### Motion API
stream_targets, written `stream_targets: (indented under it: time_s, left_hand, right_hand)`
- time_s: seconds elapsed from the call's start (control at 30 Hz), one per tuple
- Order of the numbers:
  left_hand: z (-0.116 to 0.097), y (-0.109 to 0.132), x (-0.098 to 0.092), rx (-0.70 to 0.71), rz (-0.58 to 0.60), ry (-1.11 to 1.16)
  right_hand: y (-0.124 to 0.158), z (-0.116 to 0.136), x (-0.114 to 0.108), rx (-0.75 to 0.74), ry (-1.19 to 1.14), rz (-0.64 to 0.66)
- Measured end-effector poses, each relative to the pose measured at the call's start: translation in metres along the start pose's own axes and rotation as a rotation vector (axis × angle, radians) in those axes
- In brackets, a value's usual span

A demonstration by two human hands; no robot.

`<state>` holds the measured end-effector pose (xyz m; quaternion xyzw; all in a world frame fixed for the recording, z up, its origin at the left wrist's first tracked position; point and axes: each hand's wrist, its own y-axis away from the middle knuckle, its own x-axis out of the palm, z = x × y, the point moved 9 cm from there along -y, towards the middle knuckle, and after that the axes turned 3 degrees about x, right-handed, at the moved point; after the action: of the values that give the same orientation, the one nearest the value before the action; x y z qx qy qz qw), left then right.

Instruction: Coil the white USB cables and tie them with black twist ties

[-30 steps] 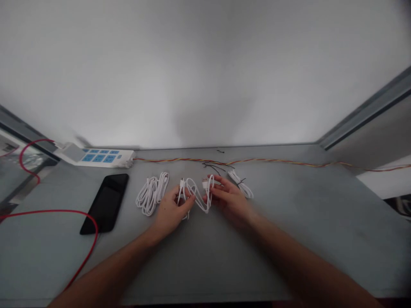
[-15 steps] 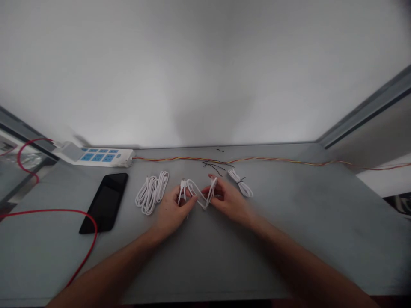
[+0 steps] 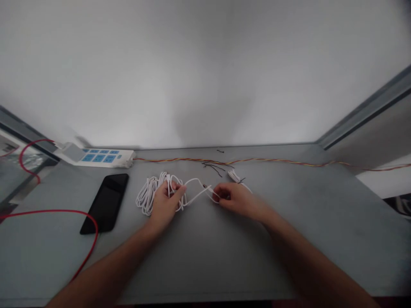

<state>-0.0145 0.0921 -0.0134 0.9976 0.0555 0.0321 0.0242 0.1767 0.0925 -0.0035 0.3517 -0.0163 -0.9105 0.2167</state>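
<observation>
A loosened white charging cable stretches between my two hands. My left hand pinches its loops and one plug end, right beside and partly over a coiled pile of white cables on the table. My right hand has its fingers closed on the other part of the cable, near a connector that points up and left. Just behind the right hand lies a white cable bundle bound with a black twist tie; the hand hides part of it.
Several loose black twist ties lie near a twisted red-and-yellow wire along the back. To the left are a black phone, a white power strip with blue sockets and a red cable. A white wall stands behind.
My left hand has moved left to the edge of the coiled pile. The right hand has shifted slightly right, and the cable between them is drawn out longer.
</observation>
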Motion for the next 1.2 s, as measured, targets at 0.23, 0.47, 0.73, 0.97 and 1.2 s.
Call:
stream_targets:
  time_s: [0.23,0.47,0.73,0.97,1.2]
  left_hand:
    - [-0.005,-0.003,-0.007,0.001,-0.106,0.158]
    - [-0.018,-0.004,-0.022,0.057,-0.244,0.268]
    - [-0.023,-0.001,-0.028,0.069,-0.301,0.350]
    - [-0.022,-0.003,-0.028,0.022,-0.299,0.406]
    - [-0.023,-0.004,-0.033,0.051,-0.325,0.431]
  right_hand:
    - [0.004,-0.002,-0.011,0.018,0.207,-0.027]
    - [0.002,-0.026,-0.050,0.071,-0.473,-0.385]
    - [0.015,-0.045,-0.080,0.010,-1.256,-0.664]
    - [0.030,-0.071,-0.101,0.064,-1.323,-0.958]
    - [0.041,-0.091,-0.116,0.085,-1.308,-1.112]
